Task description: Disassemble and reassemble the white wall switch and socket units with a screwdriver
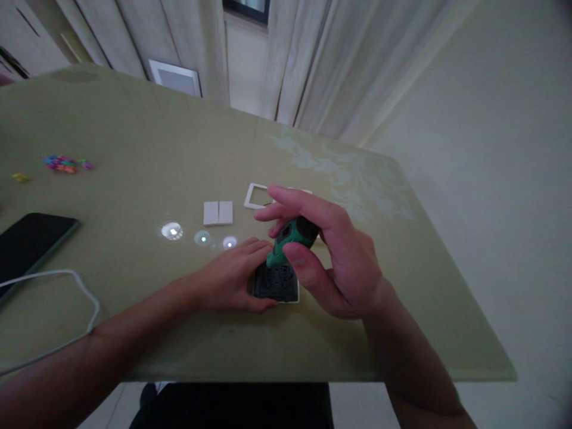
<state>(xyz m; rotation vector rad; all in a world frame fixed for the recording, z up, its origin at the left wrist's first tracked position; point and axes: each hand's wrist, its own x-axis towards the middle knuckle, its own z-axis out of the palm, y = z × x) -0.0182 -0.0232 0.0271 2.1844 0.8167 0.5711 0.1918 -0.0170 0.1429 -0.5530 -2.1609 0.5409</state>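
In the head view, my right hand [339, 256] has a stubby green and black screwdriver [286, 241] between its thumb and palm, with several fingers stretched out to the left. The tool slants down over a black wall switch body [276, 285] with a thin white rim, and its tip is out of sight. My left hand [235, 271] grips this switch body from the left, thumb along the near edge and fingers at the far edge. Behind the hands lie a white switch frame [248, 195], partly covered by my right hand, and a white two-part rocker plate [218, 213].
To the left are a dark phone [33, 244], a white cable [84, 292] crossing near my left forearm, and a small pile of colourful pieces [65, 164]. The table's near edge runs just in front of my lap; a wall [500, 179] stands to the right.
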